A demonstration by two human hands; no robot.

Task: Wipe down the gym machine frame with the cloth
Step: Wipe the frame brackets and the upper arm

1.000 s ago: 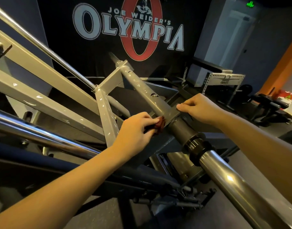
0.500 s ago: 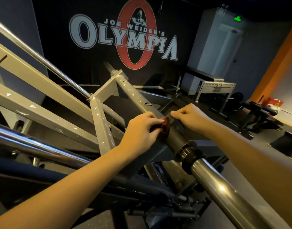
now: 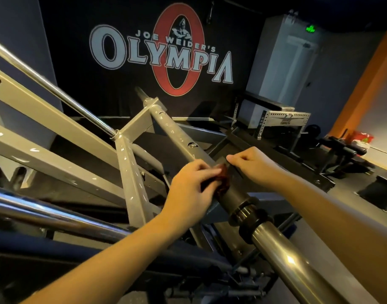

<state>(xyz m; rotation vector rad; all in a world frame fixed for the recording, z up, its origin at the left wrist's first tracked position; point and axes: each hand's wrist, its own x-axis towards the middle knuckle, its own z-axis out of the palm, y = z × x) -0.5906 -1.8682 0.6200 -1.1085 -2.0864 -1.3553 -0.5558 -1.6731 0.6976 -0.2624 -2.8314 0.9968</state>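
A small dark red cloth [image 3: 222, 179] is being pressed against the grey tube of the gym machine frame [image 3: 177, 133], just above the spot where the tube is meeting a black collar [image 3: 246, 210] and a shiny steel bar [image 3: 293, 263]. The cloth is bunched up and is being clamped between the thumb and fingers of the left hand [image 3: 193, 191], which is closed around it from the near side of the tube. The right hand [image 3: 257, 164] is being rested on the far side of the same tube, just beside the cloth, with its fingers curled together and the fingertips touching the metal; whether anything is pinched under them cannot be told. Both forearms are being stretched forward from the bottom corners of the view. To the left, other grey beams of the frame, chipped in places, and two polished rods are being seen running diagonally. Behind the machine, a dark wall banner [image 3: 162, 55] reading "Joe Weider's Olympia" is being displayed, and a perforated metal rack [image 3: 284, 121] is standing near the right wall.
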